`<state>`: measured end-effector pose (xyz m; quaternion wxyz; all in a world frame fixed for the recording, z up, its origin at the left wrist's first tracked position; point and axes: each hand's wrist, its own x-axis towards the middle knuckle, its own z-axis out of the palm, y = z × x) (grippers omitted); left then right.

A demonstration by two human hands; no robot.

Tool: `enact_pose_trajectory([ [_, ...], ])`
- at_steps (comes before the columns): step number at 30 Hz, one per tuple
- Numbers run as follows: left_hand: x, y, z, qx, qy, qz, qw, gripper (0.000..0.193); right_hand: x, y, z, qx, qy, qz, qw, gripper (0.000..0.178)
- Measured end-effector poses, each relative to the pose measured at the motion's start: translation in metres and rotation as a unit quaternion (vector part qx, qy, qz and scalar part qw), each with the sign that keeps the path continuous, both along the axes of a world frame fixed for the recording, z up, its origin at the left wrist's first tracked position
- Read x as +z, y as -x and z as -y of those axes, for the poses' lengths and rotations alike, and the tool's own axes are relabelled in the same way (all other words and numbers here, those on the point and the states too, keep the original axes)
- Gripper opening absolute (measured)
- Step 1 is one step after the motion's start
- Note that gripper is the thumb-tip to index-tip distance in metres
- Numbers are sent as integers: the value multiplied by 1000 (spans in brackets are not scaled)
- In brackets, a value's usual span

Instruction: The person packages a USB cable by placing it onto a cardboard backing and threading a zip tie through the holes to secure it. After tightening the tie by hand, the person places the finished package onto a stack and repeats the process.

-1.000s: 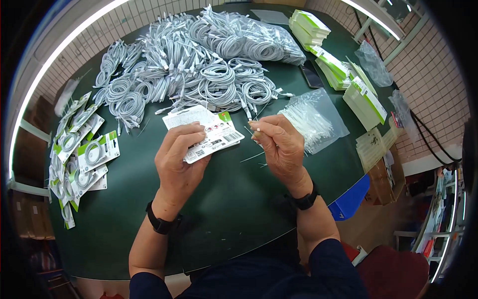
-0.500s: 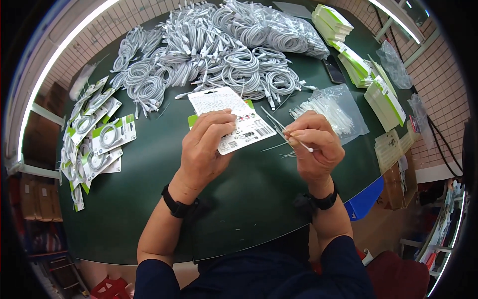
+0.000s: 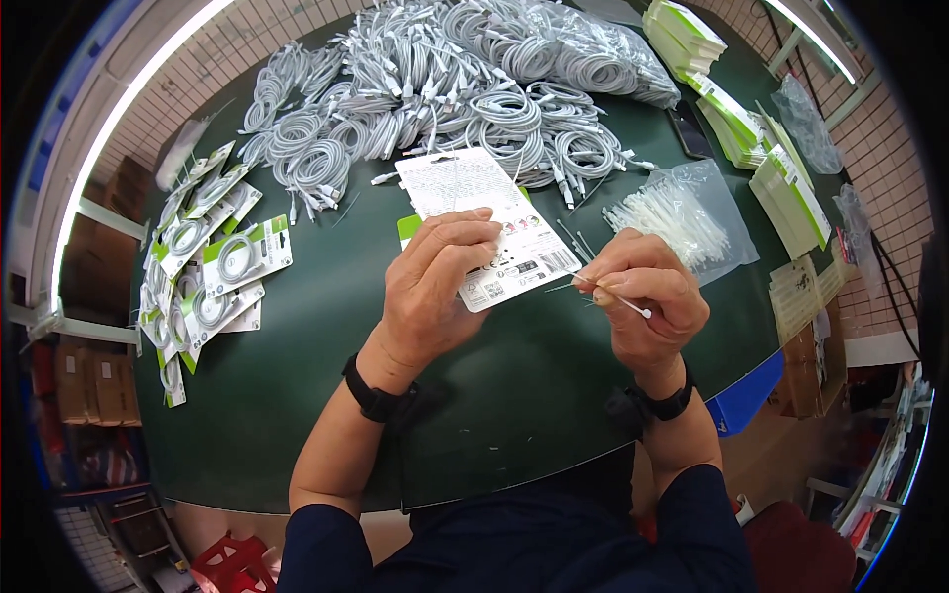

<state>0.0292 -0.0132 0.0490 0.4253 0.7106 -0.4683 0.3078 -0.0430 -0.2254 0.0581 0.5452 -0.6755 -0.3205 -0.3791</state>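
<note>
Holding backing card (image 3: 484, 222) long-axis away, cable tie (image 3: 615, 299) crosswise

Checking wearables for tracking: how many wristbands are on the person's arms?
2. One black band on the left wrist below the left hand; one black band on the right wrist below the right hand.

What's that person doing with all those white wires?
A person sits at a dark green table. The left hand holds a white packaging card with its printed back up. The right hand pinches a thin white tie just beside the card's edge. Behind them lies a big pile of coiled white cables, with a clear bag of more ties to the right. Cards already holding cables are stacked on the left, and empty cards on the right.
</note>
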Motion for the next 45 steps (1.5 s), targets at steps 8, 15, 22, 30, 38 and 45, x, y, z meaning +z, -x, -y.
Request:
enact_pose_trajectory([
  [8, -2, -1, -2, -8, -3, 2, 1000, 35, 2, 0, -5, 16, 2, -20, 1000, 16],
  [15, -3, -2, 0, -13, -9, 9, 1000, 36, 2, 0, -3, 1, 2, -26, 1000, 15],
  [22, -2, 0, 0, -17, -15, 12, 1000, 35, 1, 0, -3, -13, 1, -36, 999, 17],
  [30, 0, -2, 2, -25, -33, 17, 999, 32, 2, 0, -2, -39, 3, -44, 998, 18],
  [38, -3, 1, 4, -16, -24, 21, 999, 31, 3, 0, -4, -42, -4, -44, 998, 16],
  [45, -2, 0, 3, -22, -24, 19, 999, 30, 1, 0, -3, -74, -3, -50, 996, 15],
])
